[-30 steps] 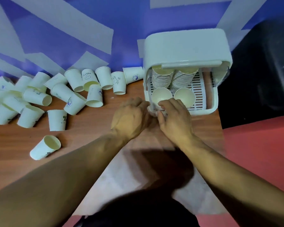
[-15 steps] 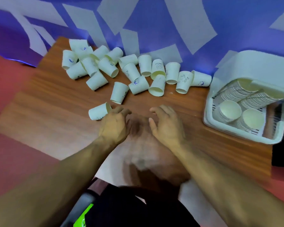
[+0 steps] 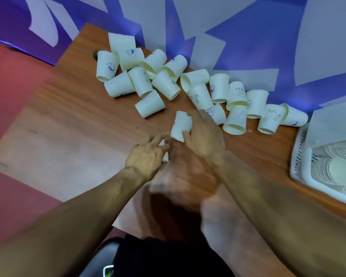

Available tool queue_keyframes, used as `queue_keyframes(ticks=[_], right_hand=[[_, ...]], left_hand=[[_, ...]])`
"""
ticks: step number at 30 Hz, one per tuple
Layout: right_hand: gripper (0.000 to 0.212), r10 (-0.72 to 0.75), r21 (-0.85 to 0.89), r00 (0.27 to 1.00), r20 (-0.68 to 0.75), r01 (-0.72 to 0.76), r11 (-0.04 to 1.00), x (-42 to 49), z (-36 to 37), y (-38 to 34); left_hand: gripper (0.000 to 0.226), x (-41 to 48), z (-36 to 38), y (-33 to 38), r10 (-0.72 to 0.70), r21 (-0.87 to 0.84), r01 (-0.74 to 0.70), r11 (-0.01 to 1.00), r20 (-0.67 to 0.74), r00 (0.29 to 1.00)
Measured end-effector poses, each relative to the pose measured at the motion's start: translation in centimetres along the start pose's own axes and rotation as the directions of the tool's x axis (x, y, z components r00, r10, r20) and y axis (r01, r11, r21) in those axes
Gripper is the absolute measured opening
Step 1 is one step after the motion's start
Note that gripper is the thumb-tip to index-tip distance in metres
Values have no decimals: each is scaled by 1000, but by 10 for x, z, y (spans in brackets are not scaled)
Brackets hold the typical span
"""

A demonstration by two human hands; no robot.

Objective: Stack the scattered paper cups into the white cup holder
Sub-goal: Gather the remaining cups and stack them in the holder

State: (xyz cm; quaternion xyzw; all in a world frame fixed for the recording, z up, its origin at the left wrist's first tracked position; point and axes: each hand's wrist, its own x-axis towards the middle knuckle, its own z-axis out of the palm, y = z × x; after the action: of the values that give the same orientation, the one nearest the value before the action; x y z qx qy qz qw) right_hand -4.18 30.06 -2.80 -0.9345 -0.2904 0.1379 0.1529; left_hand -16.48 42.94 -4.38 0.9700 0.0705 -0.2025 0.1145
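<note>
Single cup (image 3: pixel 181 125) gripped by right hand (image 3: pixel 205 134) at mid counter (image 3: pixel 78 126), thumb and fingers curled round it. Left hand (image 3: pixel 145 156) laid over mostly hidden white object; grip cannot be told. Scattered cups (image 3: pixel 168 80) piled along far edge. White cup holder (image 3: pixel 300 156) seen at right edge, stacks (image 3: pixel 338 170) inside.

Your left forearm (image 3: pixel 78 216) and right forearm (image 3: pixel 278 196) come in bare from the bottom corners and converge mid-frame. Your right hand (image 3: pixel 204 134) is furthest forward, back facing up, thumb and fingers curled round a cup (image 3: pixel 180 125), gripping its sides. Your left hand (image 3: pixel 145 156) sits just below and left of it, knuckles up, wrist straight, fingers spread toward the right thumb. A white scrap (image 3: pixel 165 157) peeks from under the left hand. Gripped or not? Can't tell. Both hands are blurred and nearly touching.
</note>
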Motion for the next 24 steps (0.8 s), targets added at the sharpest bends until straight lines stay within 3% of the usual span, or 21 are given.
queue_keyframes(ticks=[4, 8, 11, 16, 24], right_hand=[[68, 79, -97, 991, 104, -69, 993, 30, 14, -11], [60, 122, -198, 979, 160, -90, 976, 36, 29, -15], [47, 137, -224, 983, 119, -108, 968, 34, 29, -18], [4, 133, -105, 990, 49, -127, 986, 19, 8, -23], [20, -1, -80, 983, -184, -14, 997, -37, -45, 2]], left_hand=[[46, 16, 0, -22, 46, 13, -46, 999, -6, 999], [34, 22, -4, -41, 44, -73, -47, 996, -40, 998], [27, 24, -6, -54, 46, -170, -59, 984, -79, 996], [17, 20, -12, -55, -56, -262, 26, 965, -111, 992], [13, 9, -50, 6, -35, -243, -29, 970, -254, 966]])
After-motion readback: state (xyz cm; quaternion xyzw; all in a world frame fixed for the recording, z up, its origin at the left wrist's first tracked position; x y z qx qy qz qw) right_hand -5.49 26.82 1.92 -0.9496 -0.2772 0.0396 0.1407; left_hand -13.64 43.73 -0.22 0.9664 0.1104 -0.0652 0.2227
